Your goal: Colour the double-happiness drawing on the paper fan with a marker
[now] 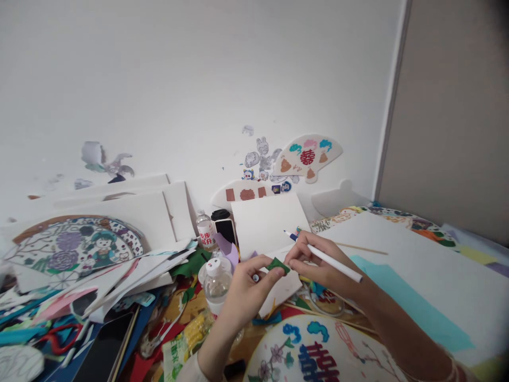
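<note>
My left hand (245,289) is closed, pinching a small piece of green paper (275,264) between thumb and fingers. A small round end, perhaps a pen cap (255,278), pokes out from the same hand. My right hand (314,255) grips a white pen (337,263), its blue tip pointing up and left, away from the paper. The right fingertips are at the green piece's right edge; whether they touch it I cannot tell. Below both hands lies a white fan-shaped board (332,335) with blue clouds, blossom branches and a red-and-blue character.
Two water bottles (217,289) (205,229) and a black-lidded cup (221,214) stand left of centre. Paper scraps, red-handled scissors (59,339) and a dark phone (104,347) crowd the left. White sheets (429,265) and turquoise paper (413,307) lie right. Decorated fans (308,156) lean against the wall.
</note>
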Demonstrator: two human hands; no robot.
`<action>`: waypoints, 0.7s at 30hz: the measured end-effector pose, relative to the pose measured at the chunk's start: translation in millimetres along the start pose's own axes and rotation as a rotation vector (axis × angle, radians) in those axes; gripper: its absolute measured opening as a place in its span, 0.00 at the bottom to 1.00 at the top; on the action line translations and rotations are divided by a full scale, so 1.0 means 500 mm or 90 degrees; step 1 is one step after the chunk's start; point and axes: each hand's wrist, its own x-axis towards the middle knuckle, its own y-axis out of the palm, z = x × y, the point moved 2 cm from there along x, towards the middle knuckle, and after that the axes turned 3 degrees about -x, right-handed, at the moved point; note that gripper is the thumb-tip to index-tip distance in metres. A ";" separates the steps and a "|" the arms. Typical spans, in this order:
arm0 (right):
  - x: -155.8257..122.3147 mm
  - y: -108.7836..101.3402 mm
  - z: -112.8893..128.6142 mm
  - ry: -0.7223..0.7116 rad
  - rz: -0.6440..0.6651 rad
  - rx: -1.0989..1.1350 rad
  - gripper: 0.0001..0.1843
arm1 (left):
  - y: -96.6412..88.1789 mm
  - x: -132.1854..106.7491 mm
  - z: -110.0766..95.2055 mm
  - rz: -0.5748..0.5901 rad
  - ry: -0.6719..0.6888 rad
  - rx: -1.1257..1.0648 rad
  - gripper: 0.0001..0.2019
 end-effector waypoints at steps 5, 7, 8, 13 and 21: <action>0.002 0.000 -0.007 0.037 0.026 0.092 0.17 | -0.003 0.000 -0.001 0.002 0.003 -0.014 0.12; 0.001 0.001 0.000 0.028 0.023 0.067 0.16 | -0.002 0.000 0.000 0.002 -0.002 -0.016 0.12; -0.001 0.001 0.006 0.016 0.014 0.033 0.16 | -0.001 0.000 0.001 0.000 -0.006 -0.016 0.13; -0.009 0.007 0.035 -0.035 -0.039 -0.147 0.16 | 0.006 -0.003 -0.003 -0.026 -0.019 -0.010 0.14; -0.007 0.024 0.027 -0.135 -0.098 -0.282 0.14 | 0.003 -0.006 0.000 -0.086 -0.027 0.010 0.14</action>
